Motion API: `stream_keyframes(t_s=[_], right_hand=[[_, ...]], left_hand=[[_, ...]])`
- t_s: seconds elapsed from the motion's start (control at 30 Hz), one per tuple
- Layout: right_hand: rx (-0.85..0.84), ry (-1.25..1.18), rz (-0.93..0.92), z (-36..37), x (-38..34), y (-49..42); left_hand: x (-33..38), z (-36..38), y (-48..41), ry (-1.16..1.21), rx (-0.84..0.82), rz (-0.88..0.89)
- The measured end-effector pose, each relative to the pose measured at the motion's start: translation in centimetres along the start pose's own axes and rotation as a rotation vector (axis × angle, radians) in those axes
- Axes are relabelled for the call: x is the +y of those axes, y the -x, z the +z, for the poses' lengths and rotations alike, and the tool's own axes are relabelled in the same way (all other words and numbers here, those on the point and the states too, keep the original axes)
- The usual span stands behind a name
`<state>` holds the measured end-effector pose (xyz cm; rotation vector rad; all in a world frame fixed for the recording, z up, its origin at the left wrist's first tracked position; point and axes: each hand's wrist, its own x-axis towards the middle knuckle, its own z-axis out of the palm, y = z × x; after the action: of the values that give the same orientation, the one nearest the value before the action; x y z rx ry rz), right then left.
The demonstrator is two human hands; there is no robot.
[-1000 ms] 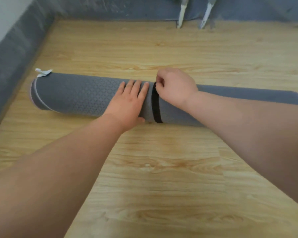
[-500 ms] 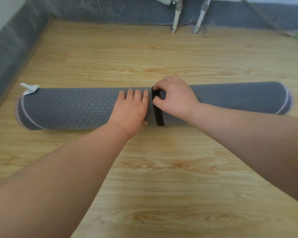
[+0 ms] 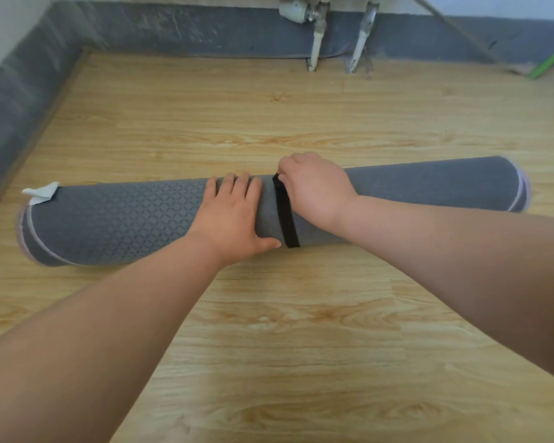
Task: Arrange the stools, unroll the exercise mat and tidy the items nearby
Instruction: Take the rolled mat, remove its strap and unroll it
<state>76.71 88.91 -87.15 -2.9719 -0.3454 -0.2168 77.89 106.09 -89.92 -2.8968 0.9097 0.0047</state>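
The floor is light wood-grain planking, bordered by a grey skirting along its far and left edges. A rolled grey exercise mat lies directly on it, stretching from near the left edge toward the right. Two white pipes meet the floor at its far edge.

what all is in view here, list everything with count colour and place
rolled exercise mat: 1, grey with pale edging, lying across the wooden floor
strap: 1, black, wrapped around the mat near its middle
tag: 1, white, at the mat's left end
pipes: 2, whitish, at the far wall
pole: 1, green, far right by the wall
baseboard: grey, along the far and left walls
left hand: flat on the mat, beside the strap
right hand: fingers at the strap's top
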Motion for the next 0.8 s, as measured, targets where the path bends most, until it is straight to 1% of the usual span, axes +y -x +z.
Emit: stream_keyframes(t_s=[0.17,0.33,0.4,0.47,0.53,0.63,0.7,0.73,0.8], right_hand=[[-0.056,-0.277,0.409,-0.8,0.1,-2.8],[-0.101,-0.390,0.548,0.2,0.0,-4.4],[-0.141,-0.566,0.728,0.0,1.2,-5.6],[-0.182,-0.823,0.915,-0.9,2.5,-6.4],[-0.211,-1.030,1.044,-1.5,2.6,-6.0],[-0.203,-1.173,1.038,-0.9,1.5,-5.5],[-0.232,-1.227,1.054,-0.7,1.0,-5.4],[-0.263,-1.182,1.043,-0.8,0.9,-5.5],[-0.351,-0.952,0.958,-1.2,1.3,-5.5]], left_hand=[[-0.6,-0.4,1.5,-0.127,0.041,0.145],[-0.7,-0.7,2.0,-0.093,0.131,0.199],[-0.4,-1.2,1.9,-0.082,0.176,0.259],[0.0,-1.1,2.8,-0.072,0.219,0.351],[0.0,-0.8,3.8,-0.064,0.244,0.388],[-0.2,-1.0,3.9,-0.029,0.261,0.343],[0.1,-1.7,3.2,-0.007,0.249,0.298],[0.4,-2.0,2.9,0.010,0.243,0.268],[0.9,-2.5,2.3,0.058,0.261,0.204]])
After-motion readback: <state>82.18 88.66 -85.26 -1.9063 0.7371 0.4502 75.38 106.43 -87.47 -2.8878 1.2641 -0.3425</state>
